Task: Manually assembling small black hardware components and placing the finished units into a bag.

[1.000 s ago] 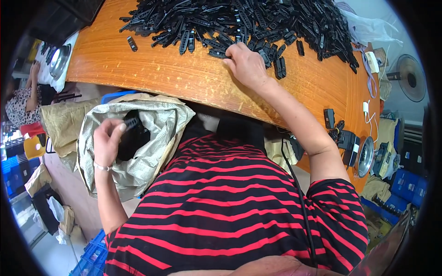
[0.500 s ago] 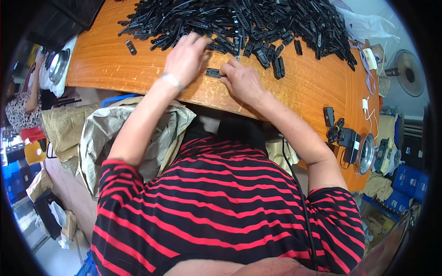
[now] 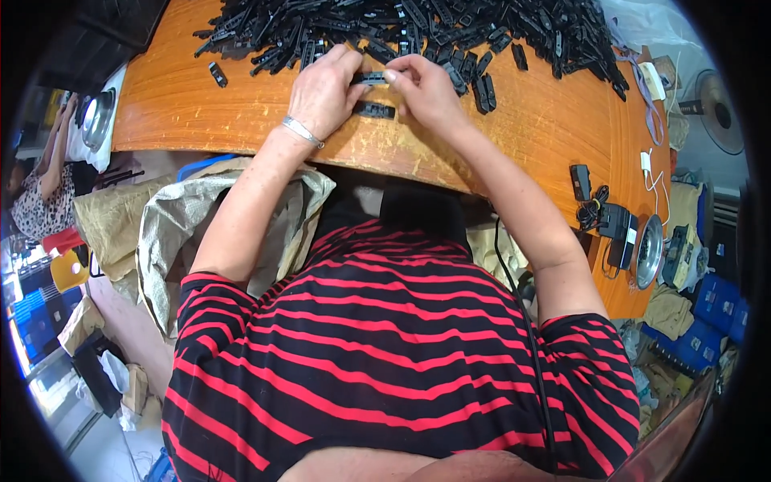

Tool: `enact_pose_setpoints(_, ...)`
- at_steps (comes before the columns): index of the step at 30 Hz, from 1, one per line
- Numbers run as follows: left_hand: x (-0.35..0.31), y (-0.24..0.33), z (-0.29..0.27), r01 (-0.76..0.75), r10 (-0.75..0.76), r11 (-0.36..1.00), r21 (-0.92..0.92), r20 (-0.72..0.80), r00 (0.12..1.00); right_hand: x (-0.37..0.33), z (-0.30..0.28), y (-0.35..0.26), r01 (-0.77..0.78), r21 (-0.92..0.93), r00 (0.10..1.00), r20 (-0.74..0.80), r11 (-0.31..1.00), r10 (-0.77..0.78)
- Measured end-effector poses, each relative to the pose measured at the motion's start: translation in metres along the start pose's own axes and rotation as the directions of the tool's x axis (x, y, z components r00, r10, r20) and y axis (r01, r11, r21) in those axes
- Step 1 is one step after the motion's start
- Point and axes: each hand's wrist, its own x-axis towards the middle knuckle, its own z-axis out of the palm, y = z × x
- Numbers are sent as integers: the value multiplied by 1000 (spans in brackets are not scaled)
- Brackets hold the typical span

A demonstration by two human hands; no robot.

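Observation:
Between my hands, just above the table, is a slim black plastic part. My left hand is closed at its left end, and those fingertips are partly hidden behind the hand. At the other end my right hand pinches it between thumb and index finger. A second black plastic part lies on the wood just nearer to me, touched by neither hand as far as I can see. Beyond my hands spreads a big heap of similar long black plastic parts.
The wooden table carries a small stray black part at left. To the right lie a black adapter with cable, a metal bowl and white cords. An open woven sack hangs below the front edge. A person works far left.
My left hand has come from the heap's near edge to the part in front. My right hand has left the part on the table and now pinches the raised one. The view has shifted slightly.

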Motion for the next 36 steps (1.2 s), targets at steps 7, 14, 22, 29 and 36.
enact_pose_setpoints(7, -21, -22, 6, 517, -416, 532, -671, 325, 849, -13, -1, -7, -247, 262, 965, 153, 933, 212)
enact_pose_setpoints(14, -24, -10, 17, 611, -515, 426, -667, 377, 770, -25, 0, 0, -336, 248, 941, 138, 909, 310)
enact_pose_setpoints(22, -25, -17, 26, 651, -560, 465, -600, 371, 741, -22, 6, 3, -378, 169, 923, 143, 910, 357)
enact_pose_setpoints(29, -24, -17, 25, 595, -514, 660, -458, 302, 803, -9, -1, -12, -414, -26, 880, 246, 910, 407)
enact_pose_setpoints(36, -21, -29, 33, 572, -514, 736, -363, 251, 821, 2, 4, -13, -416, -146, 867, 236, 898, 440)
